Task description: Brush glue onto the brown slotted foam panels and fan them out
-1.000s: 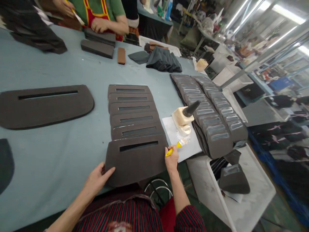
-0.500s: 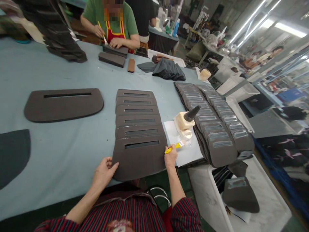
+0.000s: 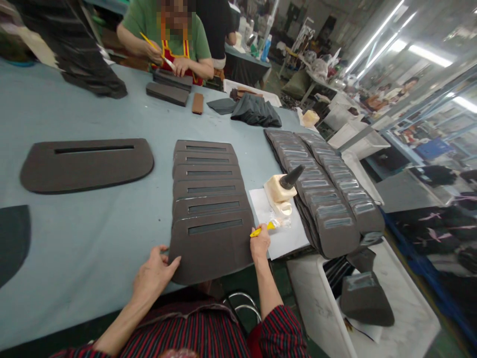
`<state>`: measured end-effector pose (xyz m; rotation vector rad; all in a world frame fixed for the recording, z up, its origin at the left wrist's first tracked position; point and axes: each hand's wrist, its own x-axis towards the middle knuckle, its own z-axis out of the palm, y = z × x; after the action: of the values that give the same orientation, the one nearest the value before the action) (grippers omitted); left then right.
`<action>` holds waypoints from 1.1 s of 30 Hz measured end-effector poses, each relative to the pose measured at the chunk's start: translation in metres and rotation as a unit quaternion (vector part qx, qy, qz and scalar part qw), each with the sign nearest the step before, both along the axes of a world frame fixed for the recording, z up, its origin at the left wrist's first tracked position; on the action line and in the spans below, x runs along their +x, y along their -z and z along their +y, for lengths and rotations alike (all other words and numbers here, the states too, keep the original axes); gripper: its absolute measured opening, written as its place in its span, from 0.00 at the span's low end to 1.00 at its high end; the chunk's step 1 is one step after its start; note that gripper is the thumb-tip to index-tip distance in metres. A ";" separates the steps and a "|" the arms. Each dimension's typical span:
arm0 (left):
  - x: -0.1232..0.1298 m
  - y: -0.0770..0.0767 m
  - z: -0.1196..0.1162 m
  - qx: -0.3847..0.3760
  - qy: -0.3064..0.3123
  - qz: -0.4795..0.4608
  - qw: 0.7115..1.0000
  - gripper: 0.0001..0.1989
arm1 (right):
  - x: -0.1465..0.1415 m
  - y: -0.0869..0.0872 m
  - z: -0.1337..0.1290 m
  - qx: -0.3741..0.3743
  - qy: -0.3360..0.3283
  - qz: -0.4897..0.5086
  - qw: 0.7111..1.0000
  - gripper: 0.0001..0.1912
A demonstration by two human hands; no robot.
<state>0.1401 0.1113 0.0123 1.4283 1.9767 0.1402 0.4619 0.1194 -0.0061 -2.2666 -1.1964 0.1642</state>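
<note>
Directly ahead of me is an overlapping row of dark brown slotted panels (image 3: pixel 210 253), the nearest one lying fully exposed with its slot towards the far side. My left hand (image 3: pixel 154 273) has its thumb on that panel's left edge, fingers curled at the side. In my right hand (image 3: pixel 260 243), beside the panel's right edge, is a yellow-handled brush (image 3: pixel 264 229), its bristles pointing right. The bristle end lies by a cream glue bottle (image 3: pixel 279 191) with a black cone-shaped top, which stands on white paper (image 3: pixel 276 246).
Stacked panels with shiny strips (image 3: pixel 337 223) cover the table's right side. A larger slotted panel (image 3: pixel 87 169) lies at left. Below right stands a white bin (image 3: pixel 402 303) with dark pieces. Across the table a co-worker in green (image 3: pixel 201 44) holds a brush over dark blocks (image 3: pixel 167 93).
The view has shifted slightly, so the table things appear a little further left. Both my hands keep their places at the panel. The co-worker's brush has tilted differently.
</note>
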 end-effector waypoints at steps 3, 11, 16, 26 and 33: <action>-0.003 -0.001 0.001 -0.006 0.000 0.004 1.000 0.29 | 0.002 0.001 -0.001 -0.004 -0.003 0.008 1.000 0.08; -0.010 0.006 0.001 0.017 -0.010 -0.050 0.999 0.17 | 0.009 0.008 -0.001 -0.003 -0.009 0.024 1.000 0.11; -0.011 0.006 0.004 0.000 -0.034 -0.063 0.997 0.18 | 0.012 0.007 0.000 -0.002 -0.016 0.025 1.000 0.11; -0.012 0.006 0.005 -0.005 -0.028 -0.069 0.997 0.19 | 0.009 0.002 0.002 -0.021 -0.013 0.023 0.999 0.11; -0.013 0.008 0.008 -0.011 -0.026 -0.055 0.998 0.18 | 0.010 0.003 0.001 -0.025 -0.008 0.017 1.000 0.10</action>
<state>0.1274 0.1193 0.0047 1.3275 1.9196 0.2143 0.4717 0.1208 -0.0095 -2.2887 -1.2057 0.2410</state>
